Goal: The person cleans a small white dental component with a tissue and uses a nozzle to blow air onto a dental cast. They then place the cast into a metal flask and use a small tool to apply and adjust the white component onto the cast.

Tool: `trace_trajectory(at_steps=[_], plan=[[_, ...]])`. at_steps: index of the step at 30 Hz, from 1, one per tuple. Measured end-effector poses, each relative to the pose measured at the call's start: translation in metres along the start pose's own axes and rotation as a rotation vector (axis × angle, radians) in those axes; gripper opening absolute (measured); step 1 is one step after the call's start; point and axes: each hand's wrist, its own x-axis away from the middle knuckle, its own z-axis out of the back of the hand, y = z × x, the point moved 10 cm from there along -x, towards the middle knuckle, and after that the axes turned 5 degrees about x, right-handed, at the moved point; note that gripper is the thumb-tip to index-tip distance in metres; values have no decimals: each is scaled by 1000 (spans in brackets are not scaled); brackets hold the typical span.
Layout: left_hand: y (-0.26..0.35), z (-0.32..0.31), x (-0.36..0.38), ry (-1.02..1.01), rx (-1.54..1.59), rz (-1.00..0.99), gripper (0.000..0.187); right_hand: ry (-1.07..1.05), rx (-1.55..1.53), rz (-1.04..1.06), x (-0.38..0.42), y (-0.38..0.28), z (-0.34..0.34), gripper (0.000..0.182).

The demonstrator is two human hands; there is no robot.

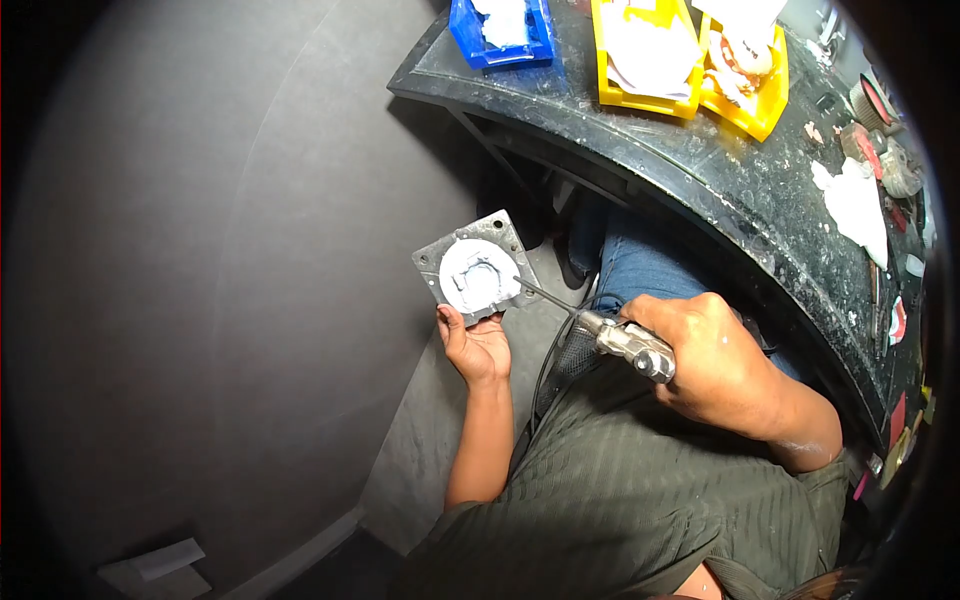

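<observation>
My left hand (478, 348) grips the near edge of a grey metal plate (503, 228) with holes at its corners, thumb at the rim and fingers underneath. Set in the plate is a round white plaster mould (459, 292), with a rough, arch-shaped hollow in the middle. My right hand (705, 350) is wrapped around an air blow gun (625, 342) with a silvery body. Its thin nozzle points left, and the tip overlaps the right rim of the plaster in this view. The trigger side is hidden by my fingers.
A dark workbench (720, 165) curves along the right. On it stand a blue bin (520, 52) and two yellow bins (650, 103), (758, 125) with white pieces. A crumpled white cloth (858, 210) lies among tools. A black hose (545, 370) hangs beside my lap; a grey wall is left.
</observation>
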Motion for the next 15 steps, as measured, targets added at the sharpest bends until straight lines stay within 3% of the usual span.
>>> trace_trajectory(at_steps=[9,11,15], plan=[[5,-10,3,-30,-25,-21,38,16,-7,-15,-3,1,0,19],[5,-9,4,-31,-35,-19,38,-39,-26,-39,-3,7,-8,41],[5,-9,5,-61,-75,-40,39,-165,-106,16,-2,-9,-22,32]])
